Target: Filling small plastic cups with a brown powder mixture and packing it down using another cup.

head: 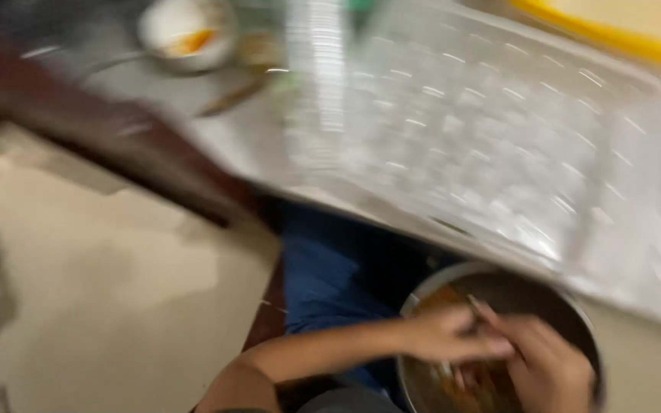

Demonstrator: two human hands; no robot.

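Observation:
The whole view is blurred by motion. A round metal bowl (453,277) with brown and orange food in it sits at the bottom right, below the counter edge. My left hand (453,336) reaches in from the lower left, its forearm bare, and rests over the food. My right hand (552,371) is beside it, inside the bowl, with fingers curled toward the left hand. A thin pale sliver (474,304) shows between the two hands; I cannot make out what it is or which hand holds it.
A clear plastic grid tray (483,130) lies on the grey counter (231,138). A white bowl with orange remains (187,32) and a spoon (231,95) sit at the back left. A yellow-rimmed container (613,34) is at top right. Blue cloth (323,283) hangs under the counter; beige floor (101,291) lies to the left.

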